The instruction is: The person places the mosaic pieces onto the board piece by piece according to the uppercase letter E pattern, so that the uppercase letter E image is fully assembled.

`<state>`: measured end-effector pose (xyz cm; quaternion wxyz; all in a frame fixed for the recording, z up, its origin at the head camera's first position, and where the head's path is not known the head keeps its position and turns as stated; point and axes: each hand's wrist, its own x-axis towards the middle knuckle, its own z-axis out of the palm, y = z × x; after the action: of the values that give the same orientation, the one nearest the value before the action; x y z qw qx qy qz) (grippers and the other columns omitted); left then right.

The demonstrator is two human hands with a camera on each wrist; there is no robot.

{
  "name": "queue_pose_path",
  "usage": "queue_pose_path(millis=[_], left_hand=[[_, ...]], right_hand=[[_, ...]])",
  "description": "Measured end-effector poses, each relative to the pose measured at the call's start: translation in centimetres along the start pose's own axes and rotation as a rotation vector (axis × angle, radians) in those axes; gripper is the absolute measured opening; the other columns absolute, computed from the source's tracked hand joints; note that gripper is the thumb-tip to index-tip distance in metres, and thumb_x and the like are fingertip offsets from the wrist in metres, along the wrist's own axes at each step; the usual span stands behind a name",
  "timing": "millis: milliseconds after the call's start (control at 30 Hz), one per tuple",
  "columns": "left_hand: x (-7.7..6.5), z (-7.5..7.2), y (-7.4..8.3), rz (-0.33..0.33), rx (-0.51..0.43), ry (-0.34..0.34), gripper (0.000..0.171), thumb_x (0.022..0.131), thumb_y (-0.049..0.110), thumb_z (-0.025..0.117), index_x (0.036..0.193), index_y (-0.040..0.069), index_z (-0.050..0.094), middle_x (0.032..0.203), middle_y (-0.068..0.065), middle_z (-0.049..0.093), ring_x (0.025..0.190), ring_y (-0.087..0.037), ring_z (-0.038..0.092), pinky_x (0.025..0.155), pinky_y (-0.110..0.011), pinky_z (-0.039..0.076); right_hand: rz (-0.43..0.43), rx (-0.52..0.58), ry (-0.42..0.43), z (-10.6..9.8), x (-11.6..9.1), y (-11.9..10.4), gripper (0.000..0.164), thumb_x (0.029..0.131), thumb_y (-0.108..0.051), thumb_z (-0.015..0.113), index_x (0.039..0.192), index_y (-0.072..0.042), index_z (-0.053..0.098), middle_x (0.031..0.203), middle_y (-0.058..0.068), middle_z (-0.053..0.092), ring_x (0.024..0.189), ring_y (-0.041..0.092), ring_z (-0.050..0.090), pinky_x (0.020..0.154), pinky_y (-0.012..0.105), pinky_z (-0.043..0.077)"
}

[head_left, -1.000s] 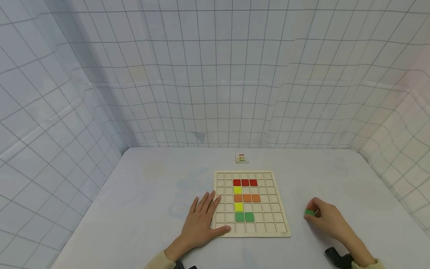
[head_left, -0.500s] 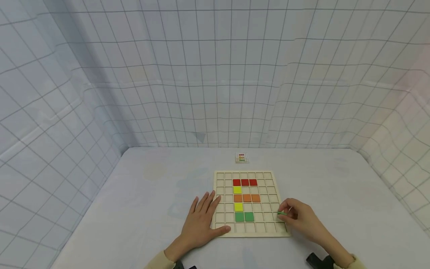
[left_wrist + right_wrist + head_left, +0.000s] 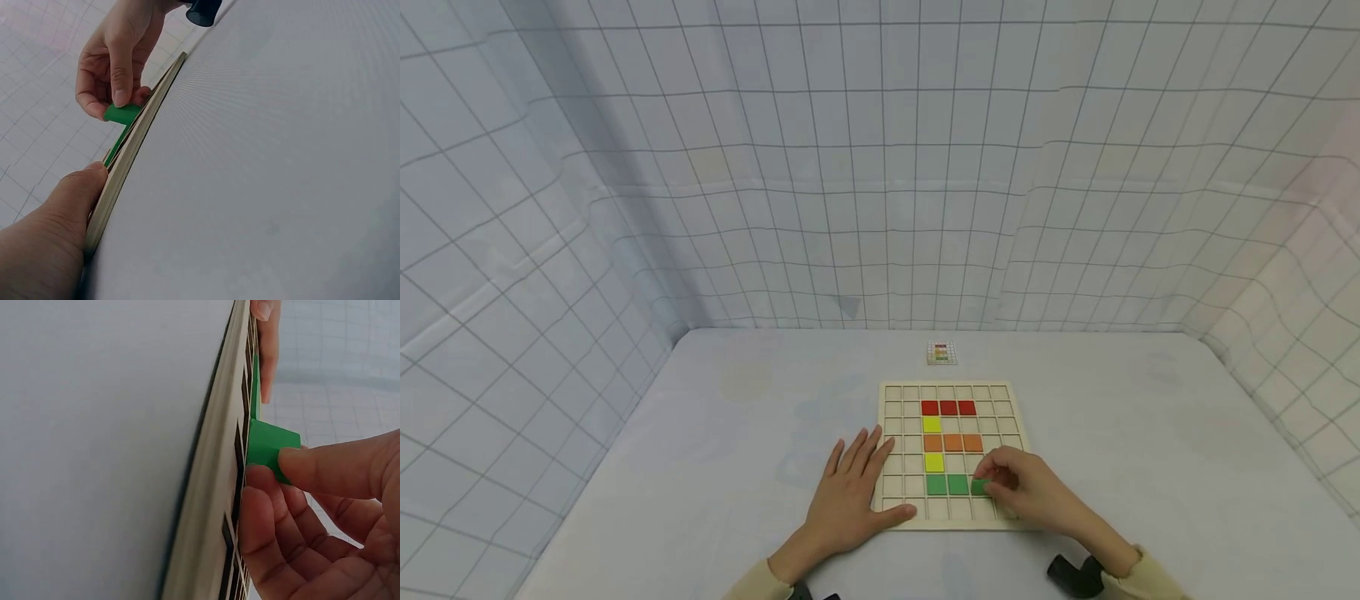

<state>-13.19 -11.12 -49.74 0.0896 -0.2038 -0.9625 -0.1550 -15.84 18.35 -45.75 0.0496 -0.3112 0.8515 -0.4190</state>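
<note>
A pale wooden grid board (image 3: pixel 904 515) lies flat on the white table. My left hand (image 3: pixel 848 498) rests spread on its left edge, thumb along the near-left corner. In my right hand (image 3: pixel 1026 487), thumb and fingers pinch a green square tile (image 3: pixel 270 445). That tile tilts up from the board, its lower edge at the cell right of two green tiles (image 3: pixel 957 484) in the row. Farther up the board sit red tiles (image 3: pixel 948 407), an upper yellow tile (image 3: pixel 931 424), orange tiles (image 3: pixel 952 442) and a lower yellow tile (image 3: pixel 933 462).
Behind the board lies a small card (image 3: pixel 942 352) printed with a coloured grid pattern. White grid-lined curtains (image 3: pixel 880 208) enclose the table at the back and both sides. A black wrist device (image 3: pixel 1075 575) sits below my right hand.
My right hand has moved left from the table right of the board, carrying the green tile over to the green row. My left hand has stayed put.
</note>
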Motion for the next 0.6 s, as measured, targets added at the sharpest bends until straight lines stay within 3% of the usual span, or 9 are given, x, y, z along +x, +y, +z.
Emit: queue_pose_path(millis=[233,600], left_hand=[[0.03,0.01,0.01,-0.004,0.000,-0.004,0.096,0.080,0.080,0.040,0.151,0.017,0.028,0.156,-0.003,0.019,0.143,-0.022,0.011,0.112,-0.045,0.003],[0.03,0.08,-0.06,-0.004,-0.003,-0.011,0.096,0.080,0.080,0.039,0.151,0.017,0.027,0.157,-0.003,0.018,0.143,-0.021,0.011,0.112,-0.045,0.002]], right_hand=[[0.038,-0.045,-0.001,0.11,0.27,0.55,0.012,0.087,-0.003,0.067,0.091,-0.014,0.065,0.087,-0.004,0.060,0.072,0.008,0.051,0.061,0.023,0.045],[0.041,-0.195,0.027,0.20,0.05,0.04,0.010,0.083,-0.005,0.072,0.089,-0.013,0.069,0.085,-0.010,0.050,0.070,0.005,0.046,0.059,0.021,0.044]])
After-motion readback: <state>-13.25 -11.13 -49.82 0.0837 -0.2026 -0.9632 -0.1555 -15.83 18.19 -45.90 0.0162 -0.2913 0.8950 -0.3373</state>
